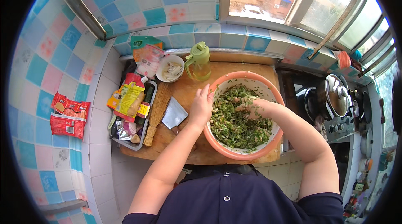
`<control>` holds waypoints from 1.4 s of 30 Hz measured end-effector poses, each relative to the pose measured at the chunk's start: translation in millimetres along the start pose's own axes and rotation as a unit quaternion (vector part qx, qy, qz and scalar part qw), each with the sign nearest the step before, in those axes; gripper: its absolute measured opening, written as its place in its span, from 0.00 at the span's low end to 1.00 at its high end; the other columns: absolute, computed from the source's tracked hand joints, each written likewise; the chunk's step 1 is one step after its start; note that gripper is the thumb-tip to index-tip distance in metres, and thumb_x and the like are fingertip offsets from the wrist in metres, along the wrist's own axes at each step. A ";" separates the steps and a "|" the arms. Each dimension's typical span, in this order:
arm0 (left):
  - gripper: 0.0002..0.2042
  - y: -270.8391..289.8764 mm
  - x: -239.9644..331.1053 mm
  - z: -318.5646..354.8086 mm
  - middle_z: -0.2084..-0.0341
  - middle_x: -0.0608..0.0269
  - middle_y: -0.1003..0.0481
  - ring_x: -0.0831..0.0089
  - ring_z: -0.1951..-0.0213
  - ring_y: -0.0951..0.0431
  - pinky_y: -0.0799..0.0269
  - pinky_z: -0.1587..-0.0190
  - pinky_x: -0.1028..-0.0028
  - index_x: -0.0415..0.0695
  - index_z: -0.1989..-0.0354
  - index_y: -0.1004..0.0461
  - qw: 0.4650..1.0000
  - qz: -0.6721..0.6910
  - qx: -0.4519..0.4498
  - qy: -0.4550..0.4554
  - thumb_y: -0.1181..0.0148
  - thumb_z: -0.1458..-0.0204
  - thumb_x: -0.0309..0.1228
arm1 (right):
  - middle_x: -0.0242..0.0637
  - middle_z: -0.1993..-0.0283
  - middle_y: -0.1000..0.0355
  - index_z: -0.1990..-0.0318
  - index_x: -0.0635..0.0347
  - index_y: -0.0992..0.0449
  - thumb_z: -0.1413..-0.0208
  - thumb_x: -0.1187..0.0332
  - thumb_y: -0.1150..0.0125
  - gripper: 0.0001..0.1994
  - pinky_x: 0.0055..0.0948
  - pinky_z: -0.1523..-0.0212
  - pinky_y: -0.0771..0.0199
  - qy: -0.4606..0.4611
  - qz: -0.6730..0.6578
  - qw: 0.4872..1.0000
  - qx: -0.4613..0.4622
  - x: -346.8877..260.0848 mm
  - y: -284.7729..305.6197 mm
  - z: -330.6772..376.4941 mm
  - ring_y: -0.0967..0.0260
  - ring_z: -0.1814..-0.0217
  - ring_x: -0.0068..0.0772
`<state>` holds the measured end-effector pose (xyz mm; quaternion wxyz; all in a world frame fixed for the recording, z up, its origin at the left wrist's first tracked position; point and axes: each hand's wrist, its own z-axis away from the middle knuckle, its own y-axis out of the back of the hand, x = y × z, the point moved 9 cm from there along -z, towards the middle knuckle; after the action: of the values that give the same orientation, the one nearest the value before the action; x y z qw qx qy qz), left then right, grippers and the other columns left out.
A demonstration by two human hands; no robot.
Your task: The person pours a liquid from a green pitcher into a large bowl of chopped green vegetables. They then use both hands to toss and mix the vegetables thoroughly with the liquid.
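Note:
On a wooden board (192,155) stands a large orange-rimmed basin (278,98) with a pale inside. It holds a chopped green vegetable mixture (238,134) with paler bits in it. My right hand (254,109) is in the mixture, its fingers curled into the greens and partly covered by them. Bits of green cling to that hand. At the basin's left rim is my left hand (202,104), fingers stretched out and touching the rim, nothing in its palm that I can see. A cleaver (174,114) lies flat on the board, close to my left forearm.
Behind the cleaver stands a green-lidded oil jug (199,63), beside a white bowl (171,68) of pale slices. A straw brush (157,117) lies against a grey tray (142,142) of packets and vegetables. To the right, a lidded pot (336,95) sits on the stove (335,127).

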<state>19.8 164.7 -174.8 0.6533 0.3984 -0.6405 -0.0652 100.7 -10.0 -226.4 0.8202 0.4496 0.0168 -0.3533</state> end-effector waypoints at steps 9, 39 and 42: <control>0.18 -1.1 -12.4 0.2 0.60 0.47 0.30 0.50 0.59 0.28 0.32 0.57 0.61 0.37 0.47 0.33 0.998 0.052 0.024 0.016 0.50 0.43 0.34 | 0.52 0.54 0.30 0.41 0.69 0.42 0.44 0.63 0.47 0.26 0.34 0.55 0.28 -0.235 -0.073 0.966 0.077 33.4 -36.0 53.6 0.30 0.52 0.45; 0.19 -2.5 -0.9 1.1 0.62 0.49 0.29 0.50 0.61 0.27 0.32 0.59 0.61 0.37 0.45 0.34 0.998 0.033 0.045 -0.011 0.50 0.43 0.34 | 0.43 0.60 0.25 0.62 0.58 0.23 0.55 0.61 0.41 0.14 0.38 0.55 0.28 -0.079 0.096 0.989 -0.081 -37.8 -72.3 -10.0 0.29 0.54 0.42; 0.19 2.1 0.9 0.6 0.63 0.48 0.29 0.49 0.62 0.27 0.31 0.60 0.60 0.36 0.46 0.35 0.999 0.024 0.045 -0.008 0.50 0.43 0.34 | 0.46 0.57 0.26 0.57 0.58 0.24 0.52 0.59 0.43 0.17 0.38 0.50 0.30 -0.018 -0.005 0.998 0.066 -61.2 -20.8 38.7 0.30 0.50 0.44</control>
<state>18.5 165.2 -172.9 0.6308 0.4114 -0.6575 -0.0239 31.2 -11.6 -197.4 0.7869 0.4965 -0.0192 -0.3659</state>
